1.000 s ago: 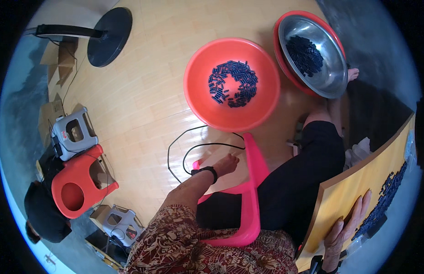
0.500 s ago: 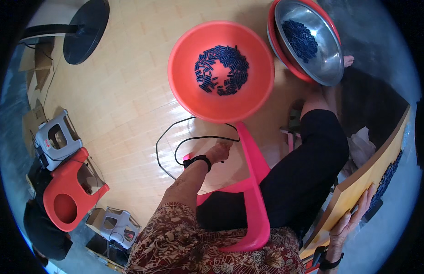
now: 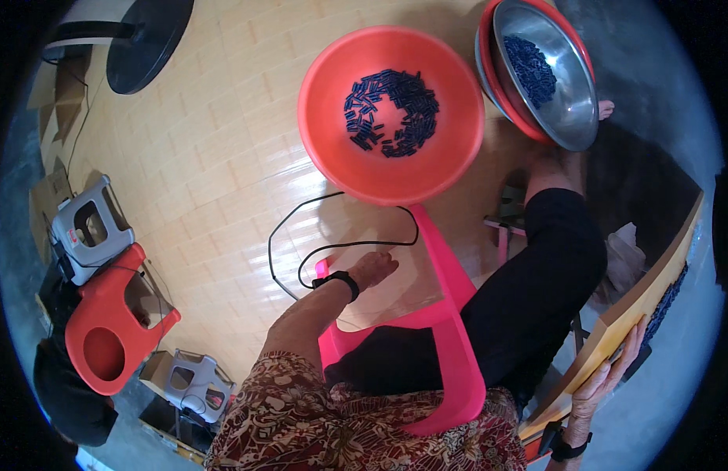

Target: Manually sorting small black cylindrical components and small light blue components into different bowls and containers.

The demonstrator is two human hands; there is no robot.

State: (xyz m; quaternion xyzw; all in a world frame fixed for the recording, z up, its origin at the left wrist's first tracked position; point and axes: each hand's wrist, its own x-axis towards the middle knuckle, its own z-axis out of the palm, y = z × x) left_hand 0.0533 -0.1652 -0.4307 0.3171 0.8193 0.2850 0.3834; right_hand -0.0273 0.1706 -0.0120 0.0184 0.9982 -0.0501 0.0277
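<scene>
My left hand [image 3: 374,269] hangs beyond the pink plastic frame [image 3: 442,314] across my lap, its fingers curled in; what they hold, if anything, is hidden. A black cord [image 3: 271,243] loops on the floor around it. Over the edge of a wooden board [image 3: 564,385] at the right lies my right hand [image 3: 611,373], with its fingers stretched out along the wood. Past its fingertips is a strip of small dark pieces [image 3: 665,302]. Ahead of me, a red basin [image 3: 324,149] holds a ring of short black rod-like pieces [image 3: 411,98].
At the upper right, a tilted steel bowl [image 3: 576,118] with black pieces rests on a red basin [image 3: 489,86]. A red stool [image 3: 85,322] and grey stools [image 3: 69,224] stand at the left. A round black base [image 3: 148,51] is at the upper left.
My view has shifted a little, so the basins appear farther right and higher. My left hand has turned slightly, its fist pointing more to the right. The right hand stays on the board's edge.
</scene>
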